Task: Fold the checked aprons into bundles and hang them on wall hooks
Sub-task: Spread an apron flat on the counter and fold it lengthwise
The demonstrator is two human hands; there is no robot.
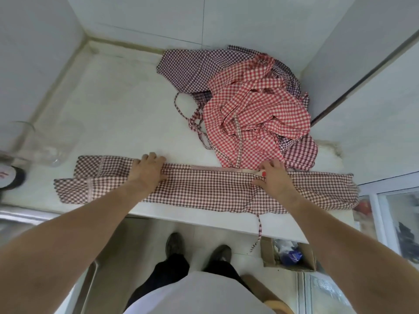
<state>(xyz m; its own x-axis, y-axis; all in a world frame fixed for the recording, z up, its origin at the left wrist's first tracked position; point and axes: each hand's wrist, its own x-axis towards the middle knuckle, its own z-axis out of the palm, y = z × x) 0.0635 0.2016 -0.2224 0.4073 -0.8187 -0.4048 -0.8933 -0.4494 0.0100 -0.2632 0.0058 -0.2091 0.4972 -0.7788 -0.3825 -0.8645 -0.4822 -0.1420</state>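
Note:
A brown-and-white checked apron (204,189) lies folded into a long strip along the front edge of the white counter (118,114). My left hand (149,169) grips the strip's far folded edge, left of the middle. My right hand (272,175) grips the same far edge further right, thumb on top of the cloth. One apron tie (258,230) hangs over the counter's front edge. Behind the strip sits a loose heap: a red checked apron (256,109) on top of dark purple checked aprons (190,66). No wall hooks are in view.
A clear glass jar (45,141) lies at the counter's left end beside a dark round object (11,177). Tiled walls close in the counter's back and sides. An open cardboard box (290,254) stands on the floor at right, near my shoes (197,248).

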